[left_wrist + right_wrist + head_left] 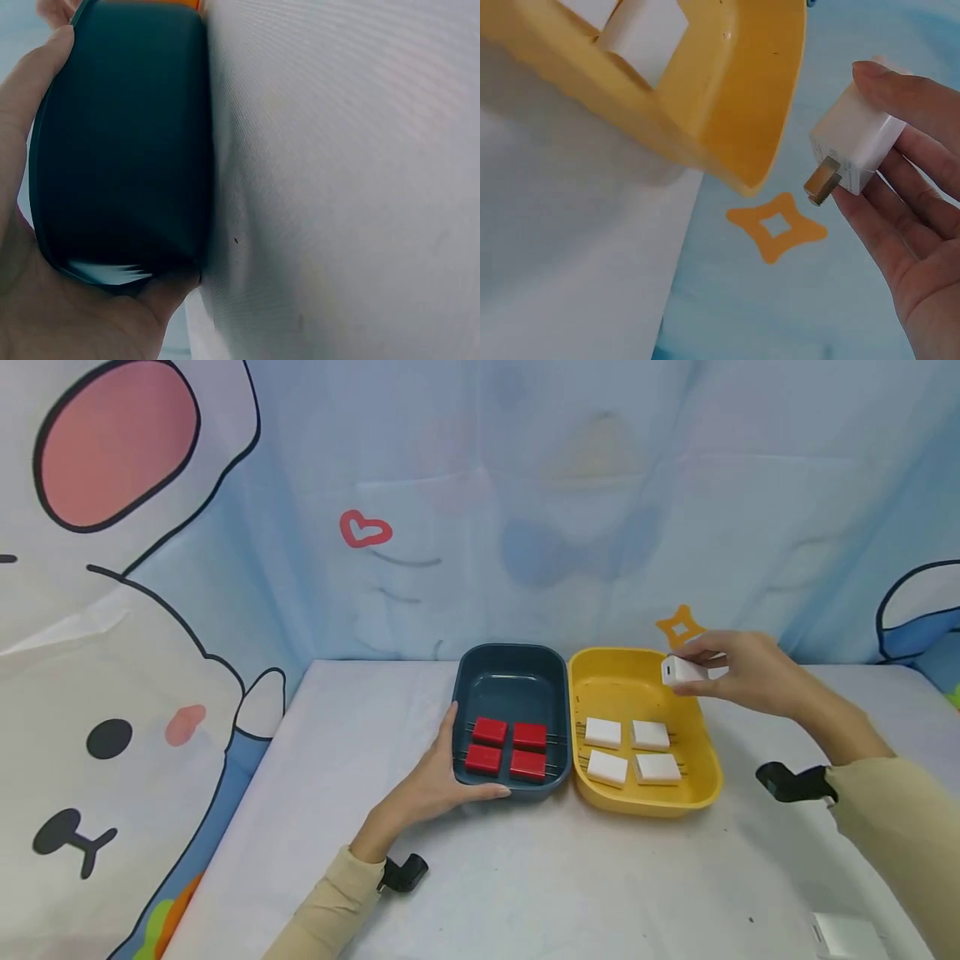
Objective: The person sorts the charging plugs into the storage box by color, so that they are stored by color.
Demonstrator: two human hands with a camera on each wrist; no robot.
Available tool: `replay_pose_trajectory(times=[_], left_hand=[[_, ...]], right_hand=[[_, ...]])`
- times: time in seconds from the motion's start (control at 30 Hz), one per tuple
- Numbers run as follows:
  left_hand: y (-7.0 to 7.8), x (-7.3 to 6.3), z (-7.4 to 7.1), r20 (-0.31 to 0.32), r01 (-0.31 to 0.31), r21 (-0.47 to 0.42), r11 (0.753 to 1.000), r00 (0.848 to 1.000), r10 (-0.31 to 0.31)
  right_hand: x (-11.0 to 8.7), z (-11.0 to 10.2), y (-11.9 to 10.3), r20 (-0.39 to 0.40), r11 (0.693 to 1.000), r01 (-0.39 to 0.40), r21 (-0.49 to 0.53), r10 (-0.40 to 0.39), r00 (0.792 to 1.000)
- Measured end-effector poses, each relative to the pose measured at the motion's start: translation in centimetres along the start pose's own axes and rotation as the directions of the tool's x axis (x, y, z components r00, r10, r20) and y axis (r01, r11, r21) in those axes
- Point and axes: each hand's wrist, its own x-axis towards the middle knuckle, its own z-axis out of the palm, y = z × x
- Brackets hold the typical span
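My right hand (753, 675) pinches a white plug-in charger (859, 135) between thumb and fingers, above the far right rim of a yellow tray (615, 681). Its flat metal prongs (823, 181) stick out in the right wrist view. Several white blocks (650, 735) with thin metal prongs lie in the yellow tray. My left hand (431, 781) holds a dark blue tray (510, 668) at its near left corner, the thumb along the front wall and the fingers at the left side. Several red blocks (530, 737) with thin prongs lie inside.
Both trays stand side by side on a white-covered table (525, 885). A white block (847, 937) lies at the table's near right, partly cut off. Behind the table hangs a light blue printed curtain (480, 568).
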Motion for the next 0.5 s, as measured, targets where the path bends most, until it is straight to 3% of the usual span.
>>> replay_pose_trajectory(times=[0.27,0.5], left_hand=[[0.0,-0.1,0.0,0.005,0.003,-0.006,1.000,1.000,-0.003],[-0.2,0.1,0.0,0.003,-0.005,-0.002,1.000,1.000,0.005]], right_hand=[[3.0,1.8,-0.7,0.083,1.000,-0.006,-0.023,0.008,0.997],[4.6,3.3,-0.8,0.163,1.000,-0.014,-0.026,0.018,0.986]])
